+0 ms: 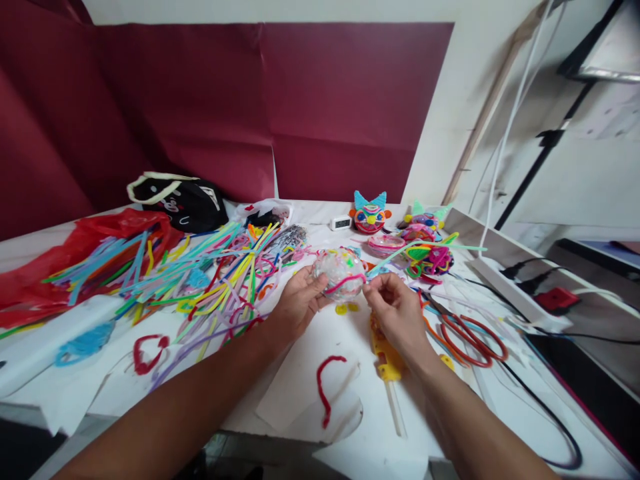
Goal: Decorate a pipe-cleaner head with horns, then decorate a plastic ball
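My left hand [302,300] is wrapped round the side of a whitish, see-through ball [340,261] with coloured bits on it. Across the ball's front runs a pink pipe cleaner [345,283]. Its right end meets the pinched thumb and finger of my right hand [393,303]. Below that hand lies a yellow glue gun [384,350] with a clear glue stick, partly hidden by the hand and wrist. A curved red pipe cleaner [325,390] rests on white card in front of me.
Loose pipe cleaners [215,267] cover the left side, by a red plastic bag [100,240] and a black bag [185,203]. Orange-handled scissors [473,340] lie right. Behind stand a decorated face ball [370,215] and a small clock [341,223]. A power strip [520,293] sits far right.
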`<action>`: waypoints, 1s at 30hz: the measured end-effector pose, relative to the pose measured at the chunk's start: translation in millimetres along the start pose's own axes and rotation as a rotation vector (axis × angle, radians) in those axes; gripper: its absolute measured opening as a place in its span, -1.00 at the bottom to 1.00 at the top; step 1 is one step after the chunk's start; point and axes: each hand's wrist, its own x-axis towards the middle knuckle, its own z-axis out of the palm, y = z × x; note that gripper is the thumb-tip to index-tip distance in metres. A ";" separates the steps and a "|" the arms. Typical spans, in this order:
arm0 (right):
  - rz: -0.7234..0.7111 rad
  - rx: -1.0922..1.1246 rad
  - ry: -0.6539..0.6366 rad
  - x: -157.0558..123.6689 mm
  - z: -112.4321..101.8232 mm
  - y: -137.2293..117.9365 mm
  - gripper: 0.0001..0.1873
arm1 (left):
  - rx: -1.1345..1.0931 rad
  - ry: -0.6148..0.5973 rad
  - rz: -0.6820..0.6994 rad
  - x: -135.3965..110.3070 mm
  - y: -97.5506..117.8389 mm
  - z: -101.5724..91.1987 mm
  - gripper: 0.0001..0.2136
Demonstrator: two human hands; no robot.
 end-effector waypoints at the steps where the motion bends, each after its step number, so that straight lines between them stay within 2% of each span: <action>1: 0.009 -0.002 -0.007 -1.3 1.7 -1.2 -0.71 | 0.017 -0.002 0.026 -0.2 -2.2 -0.1 -0.64; 7: 0.105 0.035 -0.040 -4.1 7.1 -4.7 -0.56 | 0.201 -0.067 0.144 -3.6 -10.3 -4.2 -0.56; 13: 0.227 0.186 -0.093 -4.1 9.5 -6.8 -0.59 | 0.319 0.006 0.160 -8.6 -8.3 -0.1 -0.56; 22: 0.245 0.221 -0.135 -4.3 10.9 3.2 -0.73 | 0.261 -0.013 0.111 -5.1 -11.9 -4.3 -0.56; 30: 0.222 0.207 -0.133 -4.5 12.1 4.0 -0.79 | 0.179 0.016 0.023 -6.6 -7.9 1.1 -0.54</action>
